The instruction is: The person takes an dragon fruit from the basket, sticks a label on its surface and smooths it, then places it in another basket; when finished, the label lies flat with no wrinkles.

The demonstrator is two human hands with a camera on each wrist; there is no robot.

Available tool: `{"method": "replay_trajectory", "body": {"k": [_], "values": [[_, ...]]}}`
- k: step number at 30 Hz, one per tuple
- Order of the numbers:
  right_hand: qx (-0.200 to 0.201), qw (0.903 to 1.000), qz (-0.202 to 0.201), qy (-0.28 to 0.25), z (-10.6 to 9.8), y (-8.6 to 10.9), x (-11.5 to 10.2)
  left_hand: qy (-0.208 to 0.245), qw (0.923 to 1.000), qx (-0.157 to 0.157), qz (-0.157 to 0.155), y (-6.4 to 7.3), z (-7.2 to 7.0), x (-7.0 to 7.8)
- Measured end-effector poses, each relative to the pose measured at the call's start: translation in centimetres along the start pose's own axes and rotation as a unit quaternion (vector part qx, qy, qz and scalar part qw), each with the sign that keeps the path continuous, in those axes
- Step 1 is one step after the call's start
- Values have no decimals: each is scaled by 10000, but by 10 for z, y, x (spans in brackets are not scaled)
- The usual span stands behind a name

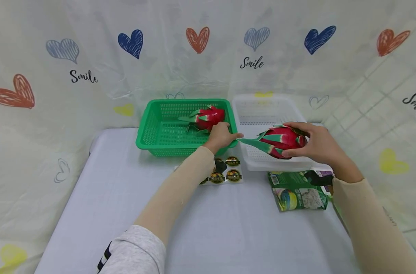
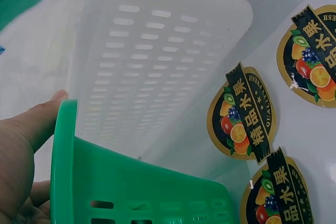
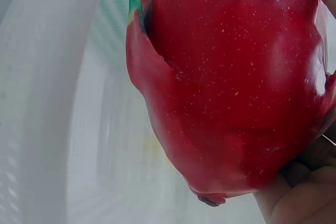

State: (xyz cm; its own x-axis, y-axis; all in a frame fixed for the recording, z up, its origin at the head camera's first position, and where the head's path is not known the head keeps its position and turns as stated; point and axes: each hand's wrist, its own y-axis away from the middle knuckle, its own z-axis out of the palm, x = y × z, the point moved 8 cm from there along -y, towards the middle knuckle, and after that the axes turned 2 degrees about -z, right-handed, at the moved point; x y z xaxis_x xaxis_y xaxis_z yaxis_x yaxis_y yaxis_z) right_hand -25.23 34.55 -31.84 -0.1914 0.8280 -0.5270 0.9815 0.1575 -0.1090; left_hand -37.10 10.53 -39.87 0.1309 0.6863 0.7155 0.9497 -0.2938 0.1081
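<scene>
One fruit [image 1: 280, 139] fills the right hand [image 1: 320, 147], fingers curled wide; the left hand [image 1: 220, 136], probably steadying, pinches the green basket [image 1: 170, 147].

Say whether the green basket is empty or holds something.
The green basket isn't empty: a red dragon fruit lies inside, near the left hand gripping its rim.

Each dragon fruit [image 1: 285, 140] is red with green scales, the basket [image 1: 180, 147] green, the tub [image 1: 273, 166] white; red, blue and yellow hearts [image 1: 131, 43] dot the pale backdrop [image 1: 225, 23].
</scene>
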Motion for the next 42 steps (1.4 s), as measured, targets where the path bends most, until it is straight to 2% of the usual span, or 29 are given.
{"method": "replay_trajectory", "body": {"k": [4,8,16,31,37,42], "values": [[-167,9993,265,204,-3,-20,16,36,10000,38,13,-3,1,-1],[-492,9967,493,411,1,-39,31,126,9999,24,-11,0,0,0],[-881,9930,584,522,15,-65,51,177,9998,16,-31,4,0,-1],[-1315,9865,754,617,33,-88,83,85,9999,54,-51,4,-2,1],[-1432,9837,747,787,39,-92,94,86,9999,29,-42,0,0,-1],[-1464,9842,693,719,47,-94,97,50,10000,83,17,1,-1,1]]}}
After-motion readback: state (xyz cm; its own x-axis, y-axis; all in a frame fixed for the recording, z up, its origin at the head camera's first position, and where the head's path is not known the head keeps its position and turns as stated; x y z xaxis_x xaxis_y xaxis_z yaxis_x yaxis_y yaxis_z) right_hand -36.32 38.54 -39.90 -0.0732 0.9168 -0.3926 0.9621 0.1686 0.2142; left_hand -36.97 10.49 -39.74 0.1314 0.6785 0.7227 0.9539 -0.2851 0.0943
